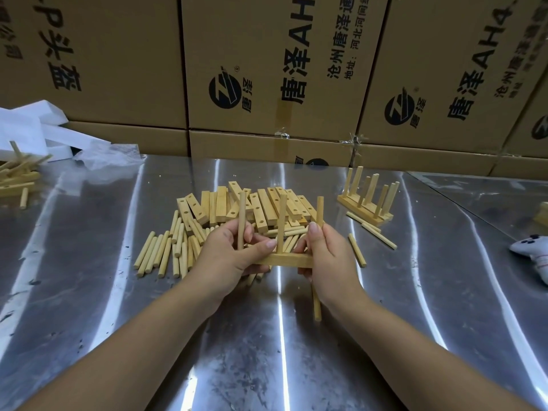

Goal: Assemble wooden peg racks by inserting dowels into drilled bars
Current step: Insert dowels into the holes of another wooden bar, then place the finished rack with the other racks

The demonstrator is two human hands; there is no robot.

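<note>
Head view: pale drilled wooden bar (289,259) held between both grips above the steel bench (89,262), with three round wooden dowels (281,221) upright. Left grip (228,253) is curled round the bar end and left dowel. Right grip (329,256) pinches the right dowel. Beyond the grips lies a heap of drilled bars (261,206). Brown cardboard boxes (267,69) read "唐泽AH", "河北河间".

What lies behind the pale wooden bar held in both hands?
A heap of drilled wooden bars and loose round dowels on the shiny metal table. Left hand, right hand and bar hide its near edge.
</note>
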